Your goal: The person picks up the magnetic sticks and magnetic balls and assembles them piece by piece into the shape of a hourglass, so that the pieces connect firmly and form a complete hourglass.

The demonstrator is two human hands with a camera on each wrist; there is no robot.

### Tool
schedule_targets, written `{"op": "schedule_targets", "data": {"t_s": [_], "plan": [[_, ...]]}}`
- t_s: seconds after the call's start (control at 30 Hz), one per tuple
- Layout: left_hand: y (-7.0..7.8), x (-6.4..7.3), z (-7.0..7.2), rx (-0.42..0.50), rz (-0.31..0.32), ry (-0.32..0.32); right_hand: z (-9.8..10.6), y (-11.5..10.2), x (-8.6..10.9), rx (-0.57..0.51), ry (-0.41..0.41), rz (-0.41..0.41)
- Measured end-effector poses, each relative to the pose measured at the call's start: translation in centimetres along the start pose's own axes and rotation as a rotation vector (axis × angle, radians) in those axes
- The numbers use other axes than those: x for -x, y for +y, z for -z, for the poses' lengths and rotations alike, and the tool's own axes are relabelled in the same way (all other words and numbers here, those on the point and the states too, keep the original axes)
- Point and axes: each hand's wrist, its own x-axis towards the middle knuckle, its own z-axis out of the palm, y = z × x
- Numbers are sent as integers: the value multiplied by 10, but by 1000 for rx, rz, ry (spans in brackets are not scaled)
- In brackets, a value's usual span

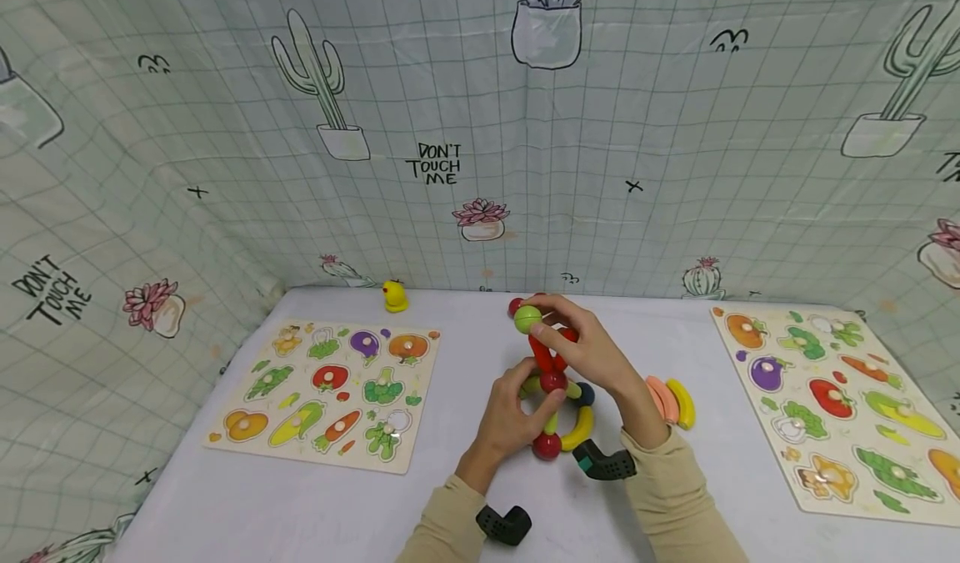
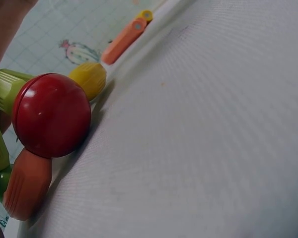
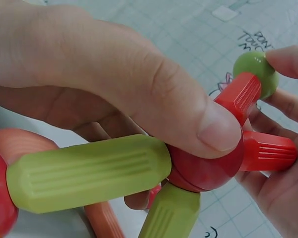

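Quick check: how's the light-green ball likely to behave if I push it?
The light-green ball would likely roll easily if loose, being round. Its shiny highlight suggests a smooth, perhaps slippery surface. It looks rigid: no denting shows where the right hand pinches it.

White table [image 1: 300,513], yellow duck [image 1: 394,297], two puzzle boards [image 1: 307,453], curved pieces [image 1: 682,404], ball-and-rod structure [image 1: 547,447]

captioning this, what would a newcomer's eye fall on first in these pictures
Probably the colourful ball-and-stick structure at centre, its green ball pinched by the right hand while the left hand grips a red ball below. Then a puzzle board on the left, a second board on the right, and a yellow duck further back.
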Motion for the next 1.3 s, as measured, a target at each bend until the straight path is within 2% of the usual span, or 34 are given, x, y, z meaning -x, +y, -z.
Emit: {"op": "schedule_targets", "data": {"t_s": [0.23, 0.37, 0.5, 0.63, 0.83, 1.07, 1.3], "plan": [[1, 0, 0, -22, -8, 4, -1, -5, 1, 2, -2, 35], [2, 0, 0, -31, -2, 6, 0, -8, 2, -19, -19, 22], [2, 1, -2, -15, 3, 1, 3, -9, 5, -69, -42, -15], [2, 2, -2, 1, 2, -9, 3, -8, 5, -134, -57, -15], [1, 0, 1, 37, 49, -10, 3, -8, -2, -218, -63, -12], [3, -4, 0, 54, 64, -22, 16, 2, -5, -253, 35, -84], [5, -1, 1, 7, 84, -24, 22, 15, -5, -133, 111, -172]]}}
